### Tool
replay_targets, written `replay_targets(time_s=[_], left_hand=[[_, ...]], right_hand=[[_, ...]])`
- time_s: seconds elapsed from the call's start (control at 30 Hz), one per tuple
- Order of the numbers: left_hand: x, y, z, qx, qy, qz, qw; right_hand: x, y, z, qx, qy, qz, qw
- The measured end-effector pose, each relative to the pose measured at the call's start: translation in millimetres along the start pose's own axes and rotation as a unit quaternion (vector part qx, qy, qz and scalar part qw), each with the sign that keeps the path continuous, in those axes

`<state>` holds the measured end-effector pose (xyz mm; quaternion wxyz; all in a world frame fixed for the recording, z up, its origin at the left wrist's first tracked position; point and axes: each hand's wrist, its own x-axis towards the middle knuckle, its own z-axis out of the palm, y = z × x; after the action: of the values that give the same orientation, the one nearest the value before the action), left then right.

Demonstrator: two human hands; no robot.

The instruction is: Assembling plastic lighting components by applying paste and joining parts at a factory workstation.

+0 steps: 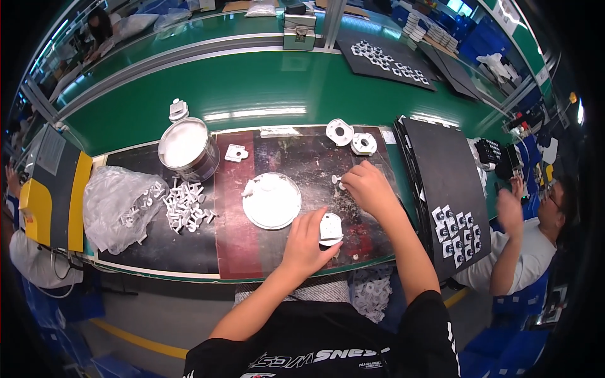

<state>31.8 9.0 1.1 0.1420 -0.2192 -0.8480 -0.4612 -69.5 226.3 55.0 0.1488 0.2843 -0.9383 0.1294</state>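
Note:
At the bench's front edge my left hand (304, 244) is closed around a white plastic housing (329, 227), its fingers on the left side and thumb along the near edge. Up and to the right, my right hand (370, 189) pinches a small white plastic pin with a round head (337, 180), a little apart from the housing. Left of the housing lies a round white lid (272, 217) bearing a white mass and a small white part. Beyond my right hand sit two white round housings with centre holes, one (339, 133) left of the other (363, 144).
At left stand a tub (189, 154) of white material, a heap of white pins (186, 208) and a clear plastic bag (116, 208) of them. A flat white part (236, 153) lies near the tub. Black boards (441, 164) holding assembled parts are at right, beside a seated person (526, 246).

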Motion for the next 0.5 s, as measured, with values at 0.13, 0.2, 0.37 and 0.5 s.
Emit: replay_targets(time_s=[0.13,0.2,0.37,0.5], left_hand=[[-2,-1,-2,0.001,0.004,-0.005,1.000],[-1,0,-1,-0.001,0.003,-0.002,1.000],[0,-2,0,-0.007,-0.001,0.011,1.000],[1,-3,1,-0.008,0.002,0.013,1.000]], right_hand=[[-7,-24,2,0.229,0.027,0.133,0.964],[-18,-27,7,0.242,0.020,0.144,0.959],[-27,-19,7,0.193,-0.042,0.125,0.972],[-20,-19,7,0.131,-0.065,0.065,0.987]])
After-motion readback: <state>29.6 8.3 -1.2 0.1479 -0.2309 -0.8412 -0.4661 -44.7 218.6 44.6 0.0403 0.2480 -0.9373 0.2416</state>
